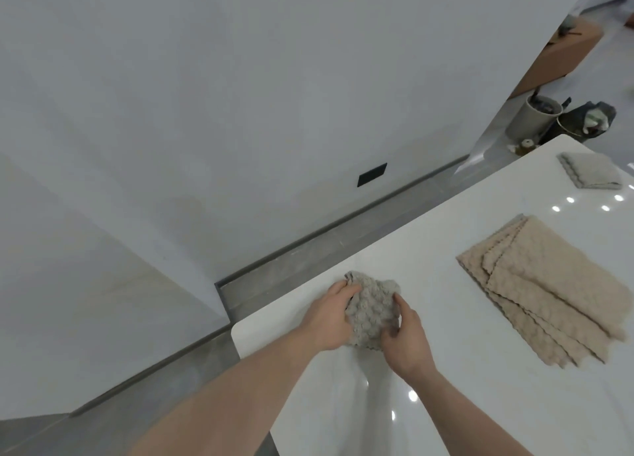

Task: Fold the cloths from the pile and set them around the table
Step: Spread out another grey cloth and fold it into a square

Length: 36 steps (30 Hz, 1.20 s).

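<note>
While both hands grip it, grey cloth [372, 310] bunched between left hand [329, 318] and right hand [406, 340], fingers [398, 303] curled on edges.

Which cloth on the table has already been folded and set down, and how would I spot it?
Start at the white table and follow it to its far right corner. There a small grey folded cloth lies flat by itself. Unlike the grey cloth held in both hands at the near corner or the beige pile, nothing touches it.

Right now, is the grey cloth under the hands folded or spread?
Folded: the grey cloth is a small bunched packet between the left hand and right hand.
</note>
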{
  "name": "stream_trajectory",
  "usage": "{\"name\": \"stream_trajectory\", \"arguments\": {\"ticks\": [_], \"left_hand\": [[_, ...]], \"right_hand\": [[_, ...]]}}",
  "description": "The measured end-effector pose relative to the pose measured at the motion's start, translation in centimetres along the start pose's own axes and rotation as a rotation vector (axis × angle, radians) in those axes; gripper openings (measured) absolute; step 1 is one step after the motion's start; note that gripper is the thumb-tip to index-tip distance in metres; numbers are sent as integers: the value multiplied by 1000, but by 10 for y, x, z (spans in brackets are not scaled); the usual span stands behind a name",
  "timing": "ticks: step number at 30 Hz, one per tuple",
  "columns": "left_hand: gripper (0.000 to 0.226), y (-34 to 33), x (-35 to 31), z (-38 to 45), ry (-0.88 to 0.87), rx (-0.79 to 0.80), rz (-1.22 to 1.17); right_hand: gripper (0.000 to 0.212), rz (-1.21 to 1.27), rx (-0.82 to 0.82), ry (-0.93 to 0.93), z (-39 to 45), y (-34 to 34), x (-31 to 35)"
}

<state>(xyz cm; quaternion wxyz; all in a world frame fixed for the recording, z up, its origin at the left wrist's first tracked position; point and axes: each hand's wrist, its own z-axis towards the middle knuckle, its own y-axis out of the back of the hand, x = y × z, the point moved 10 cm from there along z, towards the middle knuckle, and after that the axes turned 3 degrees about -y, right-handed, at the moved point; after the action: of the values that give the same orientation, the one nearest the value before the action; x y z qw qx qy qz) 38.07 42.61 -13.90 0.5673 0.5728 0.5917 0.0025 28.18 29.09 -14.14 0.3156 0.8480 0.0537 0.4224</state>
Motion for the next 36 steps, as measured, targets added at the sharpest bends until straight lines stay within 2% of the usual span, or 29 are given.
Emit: {"name": "stream_trajectory", "arguments": {"ticks": [3,6,10,15,21,26,31,36], "left_hand": [[82,-7,0,20,-11,28,78],[84,-15,-3,27,-62,27,278],[85,-44,3,21,-128,127,467],[75,-59,27,20,-94,189,551],[76,-68,35,21,-53,199,618],[82,-66,32,20,1,288,652],[88,-45,17,24,43,403,799],[93,-39,-20,0,-33,264,733]], "right_hand": [[75,-50,-15,-1,14,-1,-2],[79,-228,1,20,22,-5,-7],[78,-447,103,91,24,-27,-18],[78,-609,149,43,30,-41,-30],[73,-638,199,38,34,-45,-40],[74,-656,273,7,33,-38,-36],[82,-715,366,-94,24,-19,-28],[79,-650,305,-77,3,1,-23]]}}
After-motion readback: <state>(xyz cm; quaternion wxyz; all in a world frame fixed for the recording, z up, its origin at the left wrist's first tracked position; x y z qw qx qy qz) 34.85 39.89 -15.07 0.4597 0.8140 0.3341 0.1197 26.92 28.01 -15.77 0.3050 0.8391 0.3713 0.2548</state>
